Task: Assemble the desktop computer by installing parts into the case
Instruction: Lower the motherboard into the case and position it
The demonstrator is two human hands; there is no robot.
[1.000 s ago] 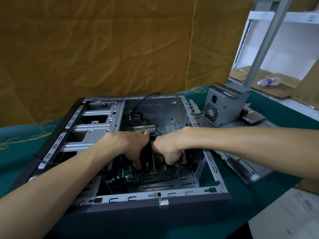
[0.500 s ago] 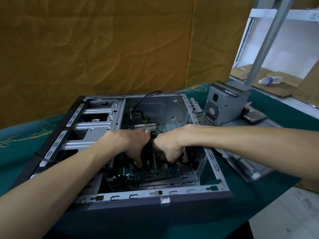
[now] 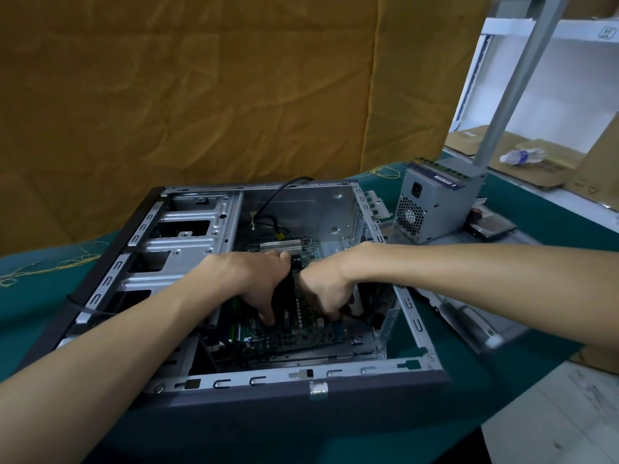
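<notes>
Teal cloth underlies the case [image 3: 301,401] — both hands, left hand [image 3: 258,283] and right hand [image 3: 323,286], grip a dark upright part [image 3: 285,289] between them over the motherboard [image 3: 301,333]; press evenly, straight down.

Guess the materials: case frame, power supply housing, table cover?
Case frame: bare sheet steel by the look, dull silver, stamped slots and folded edges. Power supply housing: grey sheet metal, matte, with a punched vent grid. Table cover: teal cloth, probably felt-like; soft folds, frayed yellow threads along its edge.
</notes>
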